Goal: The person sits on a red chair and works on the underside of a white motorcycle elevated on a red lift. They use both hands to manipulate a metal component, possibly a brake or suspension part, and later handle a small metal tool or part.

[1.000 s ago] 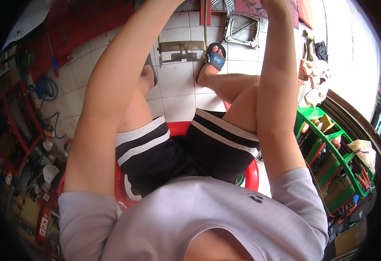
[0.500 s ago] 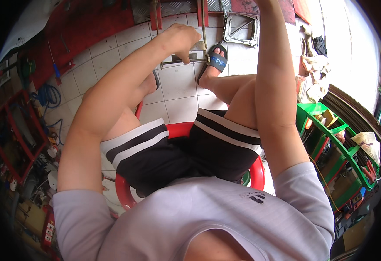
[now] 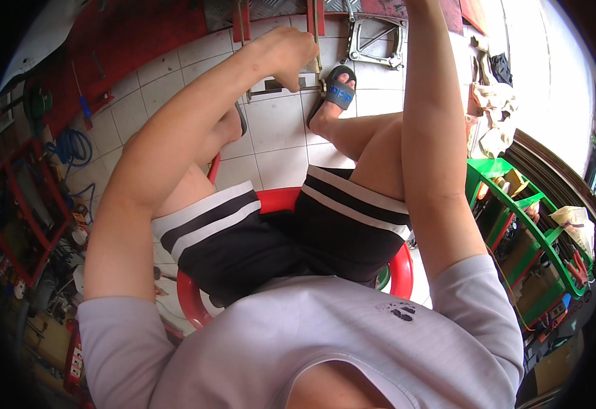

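I hold my left hand [image 3: 291,58] at the top middle, fingers curled beside a vertical metal rod and over a metal bracket [image 3: 267,84] with a crossbar; what they grip, if anything, is hidden. Red uprights [image 3: 241,17] with thin rods stand just behind it. My right forearm [image 3: 431,136] stretches up past the top edge, taking my right hand out of view. A silver metal frame [image 3: 354,44] lies left of that forearm, near my sandalled foot [image 3: 339,95].
I sit on a red seat [image 3: 400,266]. Left are blue coiled hose [image 3: 73,146], a red rack [image 3: 2,198] and a screwdriver [image 3: 83,105]. Right are a green tool rack [image 3: 489,167] and pale cloths [image 3: 492,136]. A red-and-metal platform edge [image 3: 141,34] runs along the top.
My left hand has come down from beyond the top edge to the bracket, its elbow moving outward, and since shifted slightly upward. My right arm stays stretched up.
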`<state>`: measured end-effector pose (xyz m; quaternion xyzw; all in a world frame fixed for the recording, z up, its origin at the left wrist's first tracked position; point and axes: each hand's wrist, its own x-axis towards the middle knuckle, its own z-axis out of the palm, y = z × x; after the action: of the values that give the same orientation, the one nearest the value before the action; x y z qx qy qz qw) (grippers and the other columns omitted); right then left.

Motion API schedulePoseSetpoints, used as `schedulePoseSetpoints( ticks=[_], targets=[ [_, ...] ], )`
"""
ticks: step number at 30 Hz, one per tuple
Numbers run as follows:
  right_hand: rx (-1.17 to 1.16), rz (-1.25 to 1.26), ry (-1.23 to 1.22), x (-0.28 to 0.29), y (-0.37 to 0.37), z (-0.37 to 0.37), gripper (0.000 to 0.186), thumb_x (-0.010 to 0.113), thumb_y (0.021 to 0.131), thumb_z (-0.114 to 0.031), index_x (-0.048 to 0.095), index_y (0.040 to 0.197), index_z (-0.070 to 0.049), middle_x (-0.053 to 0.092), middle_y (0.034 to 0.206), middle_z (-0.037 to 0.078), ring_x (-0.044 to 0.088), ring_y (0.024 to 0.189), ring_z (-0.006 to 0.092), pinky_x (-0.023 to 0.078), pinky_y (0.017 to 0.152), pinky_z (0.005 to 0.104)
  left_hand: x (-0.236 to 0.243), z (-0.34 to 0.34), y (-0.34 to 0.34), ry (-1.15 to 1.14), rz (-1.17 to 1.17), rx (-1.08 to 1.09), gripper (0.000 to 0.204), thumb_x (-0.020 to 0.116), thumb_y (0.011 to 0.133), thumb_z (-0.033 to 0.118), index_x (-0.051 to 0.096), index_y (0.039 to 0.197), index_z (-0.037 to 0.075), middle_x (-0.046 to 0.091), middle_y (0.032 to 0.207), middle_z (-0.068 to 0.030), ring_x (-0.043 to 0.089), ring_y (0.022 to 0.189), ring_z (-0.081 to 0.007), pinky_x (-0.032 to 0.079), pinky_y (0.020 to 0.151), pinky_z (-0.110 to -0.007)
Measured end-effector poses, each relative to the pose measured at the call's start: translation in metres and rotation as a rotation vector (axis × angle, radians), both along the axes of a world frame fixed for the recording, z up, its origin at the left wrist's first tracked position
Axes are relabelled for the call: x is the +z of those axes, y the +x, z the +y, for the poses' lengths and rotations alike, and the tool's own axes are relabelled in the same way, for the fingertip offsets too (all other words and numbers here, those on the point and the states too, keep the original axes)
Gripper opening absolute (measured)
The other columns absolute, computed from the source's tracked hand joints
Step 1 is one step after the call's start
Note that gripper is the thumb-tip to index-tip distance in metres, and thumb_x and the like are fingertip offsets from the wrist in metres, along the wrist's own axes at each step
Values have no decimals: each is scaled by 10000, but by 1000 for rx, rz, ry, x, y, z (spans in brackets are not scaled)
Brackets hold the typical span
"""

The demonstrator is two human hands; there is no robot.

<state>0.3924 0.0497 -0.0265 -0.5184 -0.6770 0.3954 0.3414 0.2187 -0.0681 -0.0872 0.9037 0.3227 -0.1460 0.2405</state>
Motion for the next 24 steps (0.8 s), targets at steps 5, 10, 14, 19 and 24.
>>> schedulePoseSetpoints(
  ticks=[5,10,14,19,24],
  targets=[
    [20,34,24,-7,-1,1,305,598,942,-288,580,1081,-18,643,925,80,643,770,161,499,689,295,-4,1,-3,-42,-62,19,389,819,543,235,631,745,-39,633,727,-183,653,754,-354,529,711,-413],
    [26,39,27,-9,2,4,306,585,944,-285,588,1075,-9,653,899,83,643,768,166,509,695,297,1,3,0,-47,-65,10,364,789,557,245,613,692,-44,620,702,-192,646,740,-357,525,697,-416],
    [40,5,36,-8,2,4,294,572,946,-281,588,1048,-5,654,861,83,645,769,169,513,688,300,-6,2,-3,3,-137,17,344,762,586,257,619,684,-41,613,680,-193,642,721,-358,522,681,-421],
    [22,-13,25,-5,0,3,289,573,941,-278,587,1037,-6,652,857,89,646,772,172,513,687,300,-12,2,-3,12,-183,49,326,753,601,248,623,673,-41,606,663,-195,638,703,-359,517,664,-427],
    [19,-1,28,-5,0,2,294,578,936,-282,587,1040,-7,654,863,96,647,782,175,511,697,302,-9,4,1,-25,-147,99,322,755,608,243,623,662,-45,607,663,-198,642,701,-355,518,658,-419]
  ],
)
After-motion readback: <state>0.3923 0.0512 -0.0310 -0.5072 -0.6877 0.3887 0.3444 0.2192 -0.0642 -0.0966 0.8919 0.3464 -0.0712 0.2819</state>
